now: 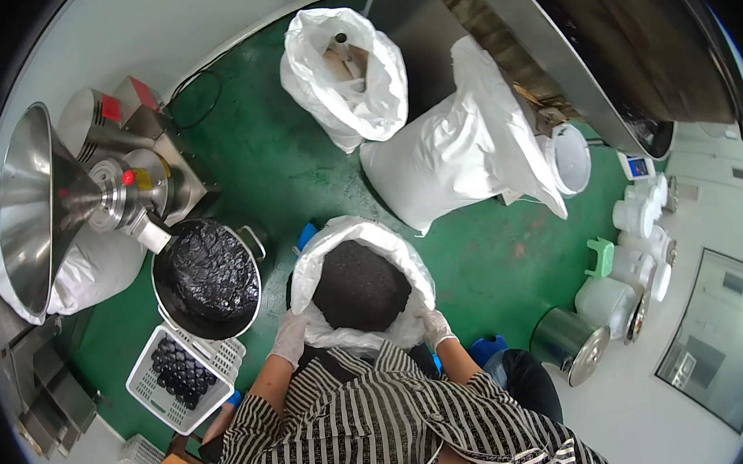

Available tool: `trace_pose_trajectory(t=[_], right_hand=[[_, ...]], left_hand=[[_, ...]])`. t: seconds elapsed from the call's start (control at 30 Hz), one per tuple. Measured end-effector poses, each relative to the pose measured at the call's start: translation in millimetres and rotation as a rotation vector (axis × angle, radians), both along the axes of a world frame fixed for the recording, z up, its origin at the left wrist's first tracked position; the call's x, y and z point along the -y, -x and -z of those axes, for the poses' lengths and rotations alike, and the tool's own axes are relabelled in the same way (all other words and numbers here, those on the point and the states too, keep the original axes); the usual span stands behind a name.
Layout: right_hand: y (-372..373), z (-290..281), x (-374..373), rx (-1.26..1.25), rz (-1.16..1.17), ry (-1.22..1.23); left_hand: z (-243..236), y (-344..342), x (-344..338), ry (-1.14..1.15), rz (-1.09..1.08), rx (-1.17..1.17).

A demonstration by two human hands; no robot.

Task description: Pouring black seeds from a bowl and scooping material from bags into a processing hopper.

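In front of me stands an upright white sack (pixel 413 259) with its mouth spread wide and its rim rolled outward. Dark, nearly black powder (pixel 361 285) fills it to a little below the rim. My left hand (pixel 290 338), in a thin whitish glove, grips the sack's near left edge. On the near right edge, my right hand (pixel 436 328), gloved alike, has its fingers on the rolled plastic. The fingertips of both hands are partly hidden by the folds.
To the left, a steel grinder with a funnel (pixel 25 216) stands over a pot of glossy black paste (pixel 209 271). A white basket (pixel 143 381) holds dark round pieces. Ahead are an open white sack (pixel 307 80) and a fuller one (pixel 444 156). A steel pot (pixel 563 339) and green stool (pixel 600 256) stand right.
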State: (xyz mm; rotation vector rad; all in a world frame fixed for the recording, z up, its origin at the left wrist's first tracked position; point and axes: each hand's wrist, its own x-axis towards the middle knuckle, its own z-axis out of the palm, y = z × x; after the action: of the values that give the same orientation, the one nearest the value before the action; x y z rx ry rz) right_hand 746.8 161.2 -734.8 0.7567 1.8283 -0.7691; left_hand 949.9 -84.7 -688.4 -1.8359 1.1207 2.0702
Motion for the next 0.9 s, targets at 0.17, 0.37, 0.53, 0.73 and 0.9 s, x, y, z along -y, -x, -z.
trace_pose_trajectory(t=[0.17,0.37,0.53,0.73,0.9], right_hand=[[1.5,44.3,-37.5,-0.039,0.038,0.285],[7.8,13.6,-18.7,-0.04,0.119,0.346],[13.9,-4.6,-15.5,-0.04,-0.407,0.224],[22.0,-10.6,24.2,-0.037,-0.095,0.009],[34.3,-46.9,131.8,-0.133,-0.413,-0.027]], left_hand=[[9.3,2.7,2.6,0.25,0.399,-0.098],[-12.5,36.6,-14.3,0.043,0.062,-0.098],[-6.1,10.7,-21.1,0.23,0.112,-0.07],[-22.9,-0.4,25.5,0.232,0.155,-0.144],[-20.7,-53.4,38.5,0.231,-0.019,-0.103]])
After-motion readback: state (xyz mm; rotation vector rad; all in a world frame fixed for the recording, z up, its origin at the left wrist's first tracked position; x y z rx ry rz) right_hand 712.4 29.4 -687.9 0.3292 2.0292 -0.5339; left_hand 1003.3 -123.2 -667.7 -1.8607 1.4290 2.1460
